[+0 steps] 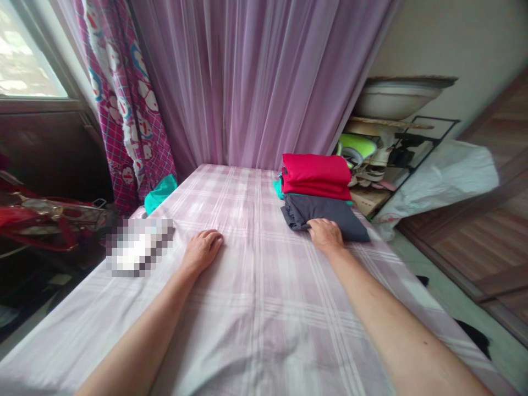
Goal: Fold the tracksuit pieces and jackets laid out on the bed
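On the right side of the table lies a dark grey folded garment (330, 212). My right hand (326, 235) is at its near edge, with the fingers bent over the fabric and gripping it. A red folded garment (317, 176) sits just behind the grey one, on top of a teal cloth (278, 188) that shows only at its edges. To the left, my left hand (203, 248) rests palm down on the checked tablecloth (256, 308), fingers lightly curved and holding nothing.
A teal cloth piece (160, 193) hangs by the table's left edge, near a blurred-out patch. Purple curtains (247, 82) close off the far end. Beyond the right edge stand a shelf rack with shoes (375, 171), a basin (402, 99) and a white plastic bag (449, 179).
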`<state>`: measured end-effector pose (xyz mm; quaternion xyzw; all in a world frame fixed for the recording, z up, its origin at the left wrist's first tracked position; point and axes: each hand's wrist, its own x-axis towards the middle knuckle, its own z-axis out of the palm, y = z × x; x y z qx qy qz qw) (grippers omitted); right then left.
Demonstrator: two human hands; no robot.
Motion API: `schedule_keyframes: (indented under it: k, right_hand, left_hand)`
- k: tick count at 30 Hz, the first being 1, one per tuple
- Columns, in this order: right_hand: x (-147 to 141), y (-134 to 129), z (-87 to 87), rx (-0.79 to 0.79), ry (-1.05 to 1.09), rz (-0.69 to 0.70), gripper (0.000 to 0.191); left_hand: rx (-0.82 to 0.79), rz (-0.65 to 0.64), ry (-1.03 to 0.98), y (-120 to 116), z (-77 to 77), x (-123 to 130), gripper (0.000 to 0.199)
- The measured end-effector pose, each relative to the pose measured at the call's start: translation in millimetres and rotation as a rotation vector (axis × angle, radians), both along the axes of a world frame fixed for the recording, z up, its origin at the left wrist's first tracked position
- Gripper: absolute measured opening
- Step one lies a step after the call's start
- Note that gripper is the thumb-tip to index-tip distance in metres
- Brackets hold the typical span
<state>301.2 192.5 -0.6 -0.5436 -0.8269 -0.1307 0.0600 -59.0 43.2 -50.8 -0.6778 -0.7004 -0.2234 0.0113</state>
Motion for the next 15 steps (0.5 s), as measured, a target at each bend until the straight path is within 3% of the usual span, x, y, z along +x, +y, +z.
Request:
schedule_keyframes:
  k: [3, 5, 9, 11, 15]
  right_hand:
    - [-11.3, -17.4, 19.6, 0.023, 0.002, 0.014, 0.027]
    - [-26.4, -40.2, 31.5, 0.022, 0.022, 0.102, 0.027]
    - [-60.4, -74.5, 44.9, -0.234, 0.12, 0.411, 0.028]
    - [-68.8, -67.1, 47.2, -0.308, 0.216, 0.438, 0.031]
    - [-61.9, -12.0, 46.8, -0.191, 0.273, 0.147, 0.046]
  left_hand:
    - [0.024, -0.004, -0.018, -0.7, -3.2, -2.7, 0.041]
    - [0.038, -0.011, -0.031, -0.5, -4.1, -4.5, 0.042]
    - [0.047, -0.001, -0.105, 1.1, -5.8, -8.5, 0.044]
    - [0.055, 0.006, -0.141, 1.5, -6.4, -9.9, 0.045]
    - [0.068, -0.009, -0.171, 1.0, -5.7, -10.1, 0.04]
